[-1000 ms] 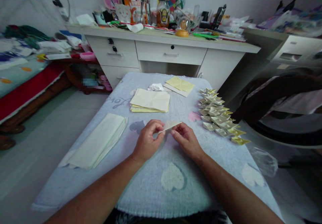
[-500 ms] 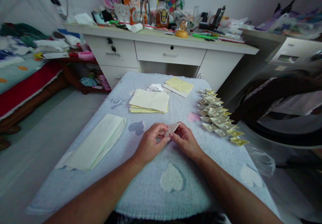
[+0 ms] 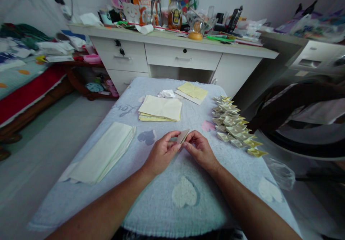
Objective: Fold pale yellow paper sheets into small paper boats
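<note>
Above the middle of the cloth-covered table [image 3: 151, 211], a small piece of folded paper [image 3: 183, 136] is pinched between my two hands. My left hand [image 3: 161, 153] is closed on its left side, thumb below and fingers behind. From the right, my right hand [image 3: 201, 150] grips the lower right edge with thumb and fingertips. The paper looks pale and pointed at the top; part of it hides behind the fingers. Beyond my hands lies a stack of cream and yellow paper sheets [image 3: 160, 107]. Rows of folded paper boats [image 3: 234, 125] stand to the right.
A long folded pale paper bundle [image 3: 101, 153] lies at left. Crumpled white tissue [image 3: 166, 94] and yellow sheets [image 3: 192, 90] sit at the back. A cluttered white desk [image 3: 183, 58] stands behind the table, a washing machine [image 3: 307, 63] to the right, a clear plastic bag [image 3: 281, 173] by the edge.
The folded paper has turned more upright and its visible face is narrower. My right fingers have curled in and shifted slightly; both hands keep hold of it.
</note>
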The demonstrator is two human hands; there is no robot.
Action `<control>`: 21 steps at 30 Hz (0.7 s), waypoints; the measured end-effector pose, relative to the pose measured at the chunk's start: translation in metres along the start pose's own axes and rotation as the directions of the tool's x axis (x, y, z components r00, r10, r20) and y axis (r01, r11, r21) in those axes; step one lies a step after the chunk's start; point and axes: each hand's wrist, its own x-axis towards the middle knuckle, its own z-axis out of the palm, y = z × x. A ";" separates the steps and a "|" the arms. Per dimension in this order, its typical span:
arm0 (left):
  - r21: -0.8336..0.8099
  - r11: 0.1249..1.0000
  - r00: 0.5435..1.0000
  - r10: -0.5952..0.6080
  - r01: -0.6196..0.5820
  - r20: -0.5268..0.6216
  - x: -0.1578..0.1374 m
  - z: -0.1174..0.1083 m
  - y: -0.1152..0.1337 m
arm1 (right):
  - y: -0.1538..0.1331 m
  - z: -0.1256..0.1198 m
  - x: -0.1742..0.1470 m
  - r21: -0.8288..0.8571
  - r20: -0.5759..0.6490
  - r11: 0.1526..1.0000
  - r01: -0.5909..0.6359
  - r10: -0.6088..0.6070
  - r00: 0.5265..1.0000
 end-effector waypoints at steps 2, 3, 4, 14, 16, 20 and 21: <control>0.039 0.999 1.000 0.021 -0.020 -0.006 -0.001 0.001 0.000 | -0.001 0.001 -0.001 -0.017 -0.007 1.000 0.015 -0.015 1.000; 0.063 0.998 0.999 0.032 -0.031 -0.009 -0.002 0.001 0.000 | -0.002 0.001 -0.001 -0.018 -0.005 1.000 0.022 -0.022 1.000; 0.084 0.996 0.999 0.042 -0.041 -0.011 -0.002 0.002 0.001 | -0.003 0.001 -0.001 -0.015 0.000 1.000 0.027 -0.027 1.000; 0.138 0.986 0.995 0.096 -0.091 -0.028 -0.004 0.002 -0.001 | -0.001 0.004 -0.002 -0.042 -0.026 0.997 0.061 -0.062 0.998; 0.126 0.988 0.994 0.099 -0.094 -0.040 -0.004 0.003 -0.001 | -0.001 0.005 -0.002 -0.048 -0.049 0.996 0.079 -0.082 0.995; 0.064 0.993 0.993 0.101 -0.097 -0.061 -0.003 0.006 -0.002 | -0.004 0.006 -0.004 -0.096 -0.064 0.986 0.137 -0.143 0.988; 0.054 0.994 0.993 0.097 -0.093 -0.066 -0.002 0.007 -0.003 | -0.005 0.007 -0.004 -0.122 -0.060 0.981 0.152 -0.160 0.985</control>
